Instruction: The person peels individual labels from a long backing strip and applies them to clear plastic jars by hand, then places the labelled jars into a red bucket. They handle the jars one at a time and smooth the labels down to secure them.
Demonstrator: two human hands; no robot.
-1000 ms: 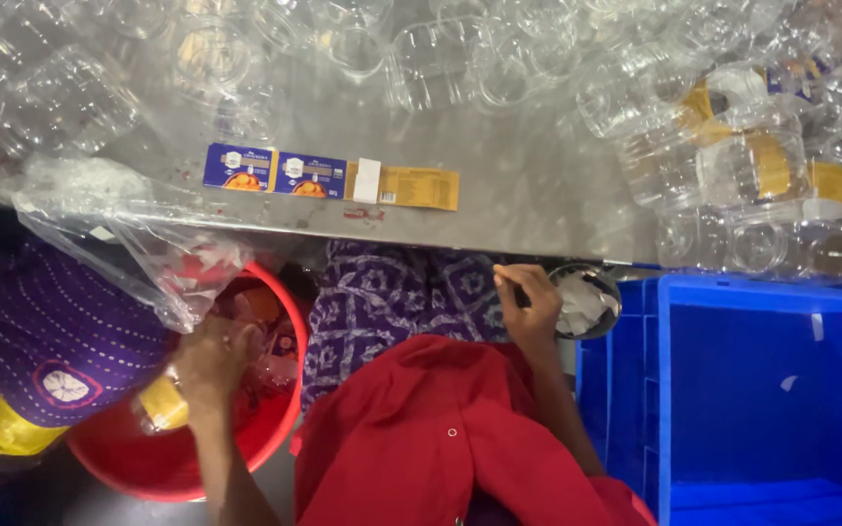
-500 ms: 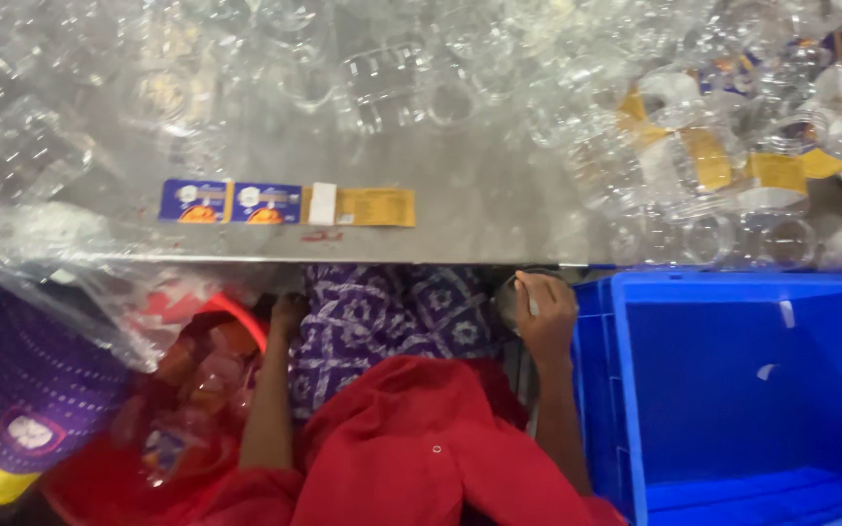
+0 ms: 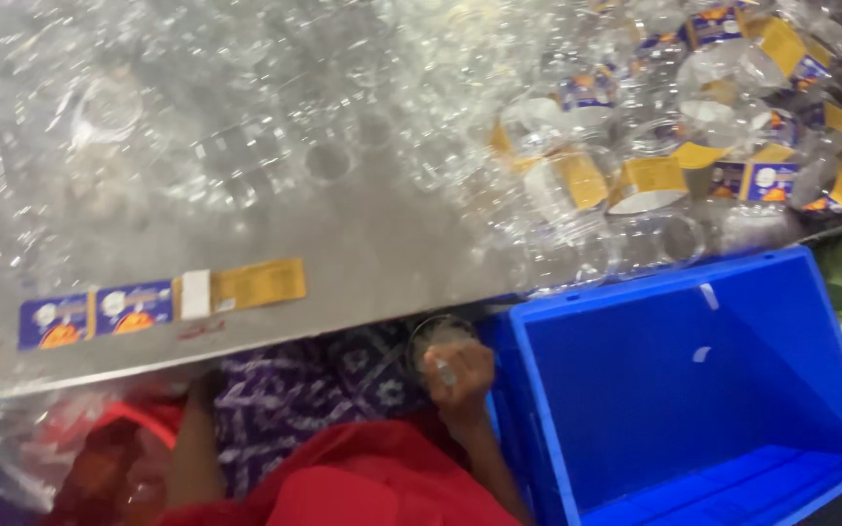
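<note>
My right hand (image 3: 460, 378) is closed around a small clear plastic jar (image 3: 433, 336), just below the front edge of the steel table (image 3: 372, 263) and beside the left wall of a blue crate (image 3: 538, 390). My left forearm (image 3: 192, 438) reaches up to the table edge; the hand itself is blurred and mostly hidden there, so its grip is unclear. A peeled label strip (image 3: 163, 302), blue and yellow, lies flat on the table near its edge. I wear a red top over purple patterned cloth (image 3: 294, 390).
Many clear jars (image 3: 246, 127) cover the table; those at the right carry yellow and blue labels (image 3: 650, 175). A red tub (image 3: 99, 458) under clear plastic film sits at the lower left. The blue crate's inside (image 3: 713, 390) holds only two small scraps.
My left hand has lifted out of the red tub and gone up to the table edge. My right hand has kept the jar beside the blue crate. The view has shifted right.
</note>
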